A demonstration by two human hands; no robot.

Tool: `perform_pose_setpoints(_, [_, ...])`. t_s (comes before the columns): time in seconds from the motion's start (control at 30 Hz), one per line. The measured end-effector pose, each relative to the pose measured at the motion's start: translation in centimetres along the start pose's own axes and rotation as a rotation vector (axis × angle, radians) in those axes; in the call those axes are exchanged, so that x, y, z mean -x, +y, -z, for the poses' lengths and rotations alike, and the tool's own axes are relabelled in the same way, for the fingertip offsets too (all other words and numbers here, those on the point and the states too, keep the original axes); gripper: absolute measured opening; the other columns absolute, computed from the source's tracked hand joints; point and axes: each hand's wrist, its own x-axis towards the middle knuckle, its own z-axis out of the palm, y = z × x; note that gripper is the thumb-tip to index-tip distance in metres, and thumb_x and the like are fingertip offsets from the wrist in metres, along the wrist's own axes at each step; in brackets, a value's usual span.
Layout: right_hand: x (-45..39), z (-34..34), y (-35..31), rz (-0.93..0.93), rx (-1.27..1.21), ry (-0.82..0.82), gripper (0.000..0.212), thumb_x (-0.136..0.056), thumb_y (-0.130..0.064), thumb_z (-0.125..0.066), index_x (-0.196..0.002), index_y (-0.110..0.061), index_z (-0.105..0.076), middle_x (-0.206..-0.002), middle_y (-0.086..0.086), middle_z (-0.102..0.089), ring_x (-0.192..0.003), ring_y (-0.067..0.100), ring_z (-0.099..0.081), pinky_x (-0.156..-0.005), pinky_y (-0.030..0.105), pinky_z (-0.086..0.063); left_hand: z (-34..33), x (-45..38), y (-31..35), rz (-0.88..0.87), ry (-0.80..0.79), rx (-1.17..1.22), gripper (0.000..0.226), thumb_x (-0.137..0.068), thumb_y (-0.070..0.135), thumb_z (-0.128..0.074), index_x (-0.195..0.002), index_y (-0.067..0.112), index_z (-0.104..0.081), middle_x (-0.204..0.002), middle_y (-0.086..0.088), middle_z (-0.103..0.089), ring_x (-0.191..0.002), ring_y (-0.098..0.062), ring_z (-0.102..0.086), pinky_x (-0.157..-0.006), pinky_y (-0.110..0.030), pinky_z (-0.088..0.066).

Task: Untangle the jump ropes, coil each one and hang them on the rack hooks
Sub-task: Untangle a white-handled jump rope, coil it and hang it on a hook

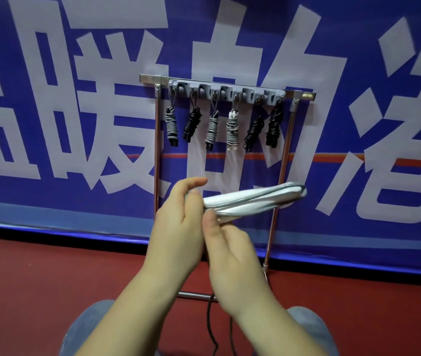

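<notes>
Left hand [178, 222] grips near end of folded white jump rope [253, 200], fingers curled | right hand [232, 255] pinches it beneath | long axis runs right, slightly upward | rack hooks [226, 92] above, each holding a coil.

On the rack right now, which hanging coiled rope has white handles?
The fourth coil from the left: its handle ends show white above and below the grey wraps, while the other five coils end in black handles.
</notes>
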Motion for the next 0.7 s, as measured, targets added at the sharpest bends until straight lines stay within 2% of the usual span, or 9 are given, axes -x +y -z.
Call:
perform_pose_setpoints(0.1, [0.0, 0.9, 0.0, 0.034, 0.3, -0.08, 0.05, -0.093, -0.054, -0.032, -0.068, -0.015, -0.051, -0.052, -0.009, -0.049, -0.056, 0.007, -0.041, -0.058, 0.029, -0.036, 0.5, -0.8, -0.5, 0.013, 0.033, -0.183, 0.03, -0.083, 0.039, -0.03, -0.095, 0.033, -0.058, -0.068, 0.006, -0.061, -0.068, -0.008, -0.056, -0.064, -0.032, -0.043])
perform_pose_setpoints(0.17, [0.4, 1.1, -0.2, 0.081, 0.444, -0.157, 0.038, -0.096, -0.04, -0.041, -0.066, -0.017, -0.048, -0.051, -0.008, -0.045, -0.054, 0.008, -0.039, -0.054, 0.024, -0.032, 1.1, -1.4, -1.2, 0.049, 0.081, -0.291, 0.023, -0.092, 0.034, -0.034, -0.091, 0.031, -0.057, -0.067, 0.004, -0.06, -0.07, -0.013, -0.056, -0.06, -0.034, -0.041])
perform_pose_setpoints(0.27, [0.6, 1.8, -0.8, 0.108, 0.509, -0.2, 0.02, -0.088, -0.036, -0.056, -0.079, -0.019, -0.06, -0.049, -0.01, -0.047, -0.051, 0.008, -0.04, -0.049, 0.02, -0.03, 1.9, -1.9, -1.8, 0.103, 0.064, -0.42, 0.02, -0.093, 0.027, -0.037, -0.092, 0.028, -0.057, -0.064, 0.004, -0.059, -0.069, -0.02, -0.057, -0.056, -0.033, -0.037])
perform_pose_setpoints(0.33, [-0.1, 2.6, -1.3, 0.174, 0.6, -0.195, 0.018, -0.086, -0.037, -0.06, -0.079, -0.02, -0.062, -0.052, -0.006, -0.046, -0.054, 0.008, -0.042, -0.051, 0.02, -0.03, 2.2, -1.8, -1.6, 0.115, -0.056, -0.516, 0.021, -0.094, 0.031, -0.036, -0.096, 0.032, -0.057, -0.075, 0.008, -0.064, -0.081, -0.019, -0.059, -0.063, -0.033, -0.042])
perform_pose_setpoints(0.43, [-1.5, 3.7, -2.6, 0.28, 0.712, -0.199, 0.013, -0.082, -0.039, -0.065, -0.083, -0.027, -0.068, -0.06, -0.013, -0.046, -0.063, 0.003, -0.045, -0.058, 0.017, -0.032, 2.7, -1.8, -0.7, 0.031, -0.347, -0.735, 0.025, -0.095, 0.04, -0.038, -0.107, 0.04, -0.06, -0.096, 0.012, -0.069, -0.094, -0.011, -0.059, -0.075, -0.03, -0.047])
perform_pose_setpoints(0.5, [-2.6, 4.1, -2.6, 0.289, 0.737, -0.204, 0.019, -0.078, -0.044, -0.068, -0.087, -0.027, -0.07, -0.069, -0.013, -0.052, -0.072, 0.002, -0.05, -0.066, 0.02, -0.041, 3.4, -2.1, -0.3, 0.035, -0.464, -0.71, 0.027, -0.096, 0.039, -0.038, -0.11, 0.042, -0.061, -0.099, 0.012, -0.07, -0.092, -0.004, -0.06, -0.078, -0.027, -0.048])
perform_pose_setpoints(0.57, [-3.5, 4.5, -2.4, 0.205, 0.723, -0.216, 0.028, -0.075, -0.051, -0.068, -0.085, -0.025, -0.071, -0.077, -0.008, -0.062, -0.078, 0.006, -0.058, -0.073, 0.033, -0.049, 3.9, -2.4, -0.2, 0.042, -0.531, -0.629, 0.031, -0.095, 0.04, -0.036, -0.113, 0.044, -0.061, -0.106, 0.016, -0.069, -0.098, 0.002, -0.059, -0.088, -0.028, -0.048])
perform_pose_setpoints(0.63, [-4.2, 4.9, -2.1, 0.083, 0.615, -0.294, 0.033, -0.075, -0.053, -0.067, -0.074, -0.019, -0.069, -0.065, -0.005, -0.06, -0.062, 0.009, -0.055, -0.064, 0.035, -0.048, 4.3, -2.3, 0.1, 0.023, -0.594, -0.537, 0.036, -0.087, 0.046, -0.034, -0.111, 0.051, -0.061, -0.115, 0.024, -0.065, -0.107, 0.007, -0.056, -0.097, -0.027, -0.044])
perform_pose_setpoints(0.7, [-4.8, 5.3, -2.2, 0.022, 0.493, -0.406, 0.039, -0.079, -0.049, -0.066, -0.064, -0.013, -0.064, -0.052, -0.005, -0.046, -0.051, 0.009, -0.041, -0.055, 0.031, -0.037, 4.4, -1.4, 1.2, 0.022, -0.636, -0.33, 0.035, -0.083, 0.042, -0.036, -0.1, 0.054, -0.065, -0.111, 0.025, -0.067, -0.106, 0.008, -0.058, -0.095, -0.022, -0.044])
